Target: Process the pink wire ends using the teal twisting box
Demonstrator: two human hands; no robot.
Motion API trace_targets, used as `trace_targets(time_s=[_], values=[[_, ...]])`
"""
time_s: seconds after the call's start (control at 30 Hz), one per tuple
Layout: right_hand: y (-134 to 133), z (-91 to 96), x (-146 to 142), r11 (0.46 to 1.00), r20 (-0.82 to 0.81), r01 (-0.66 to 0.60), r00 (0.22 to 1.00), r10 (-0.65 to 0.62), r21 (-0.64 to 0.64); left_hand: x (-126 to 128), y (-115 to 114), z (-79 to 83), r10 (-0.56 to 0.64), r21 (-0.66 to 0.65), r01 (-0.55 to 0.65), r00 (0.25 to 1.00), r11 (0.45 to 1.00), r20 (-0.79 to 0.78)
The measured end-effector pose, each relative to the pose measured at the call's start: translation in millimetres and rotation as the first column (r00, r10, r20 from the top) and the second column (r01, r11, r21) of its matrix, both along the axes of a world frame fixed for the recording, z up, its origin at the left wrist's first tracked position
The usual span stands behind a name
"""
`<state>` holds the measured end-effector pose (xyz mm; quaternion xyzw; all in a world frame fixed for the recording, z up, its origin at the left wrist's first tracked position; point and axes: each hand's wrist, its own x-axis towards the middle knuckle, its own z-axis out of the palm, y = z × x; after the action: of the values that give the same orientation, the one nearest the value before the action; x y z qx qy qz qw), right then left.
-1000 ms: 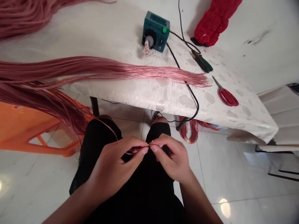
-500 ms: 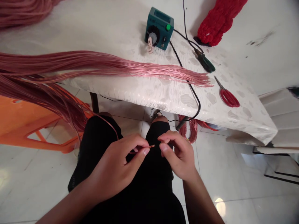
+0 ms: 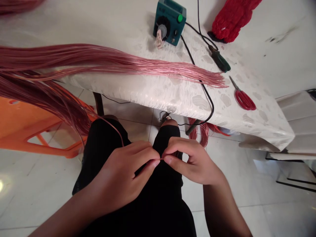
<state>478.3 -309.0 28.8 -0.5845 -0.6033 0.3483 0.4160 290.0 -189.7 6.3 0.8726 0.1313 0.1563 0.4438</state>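
Note:
Above my lap, my left hand (image 3: 132,168) pinches a thin reddish wire (image 3: 115,129) close to its end, between thumb and forefinger. The wire runs back to the left over my knee toward a hanging bundle. My right hand (image 3: 191,159) is closed in a pinch on the tip of the same wire, fingertips almost touching those of the left. Only a short bit of the tip shows between them. On the table edge in front lies a long bundle of pink-red wires (image 3: 138,65), its cut ends pointing right.
A teal device (image 3: 170,21) with a green button and a chuck stands on the table (image 3: 138,93). Dark-green-handled pliers (image 3: 221,61), red-handled scissors (image 3: 244,98) and a black cable (image 3: 209,98) lie to the right. An orange stool (image 3: 37,128) is at left. Wire coils (image 3: 203,133) hang below the table.
My right hand has moved left and closed on the wire tip, which was bare and held by my left hand alone before. The view has shifted slightly.

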Motion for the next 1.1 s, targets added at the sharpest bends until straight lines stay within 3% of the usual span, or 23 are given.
trace_targets(time_s=[0.63, 1.1], values=[[2.0, 3.8, 4.4, 0.998, -0.013, -0.057, 0.998, 0.057, -0.006, -3.8, -1.4, 9.3, -0.022, -0.063, 0.019, 0.999, 0.998, -0.047], [0.5, 8.5, 2.8, 1.0, -0.033, 0.002, 0.999, -0.003, -0.017, -2.7, -1.2, 10.5, -0.012, -0.073, 0.008, 0.999, 0.997, -0.053]])
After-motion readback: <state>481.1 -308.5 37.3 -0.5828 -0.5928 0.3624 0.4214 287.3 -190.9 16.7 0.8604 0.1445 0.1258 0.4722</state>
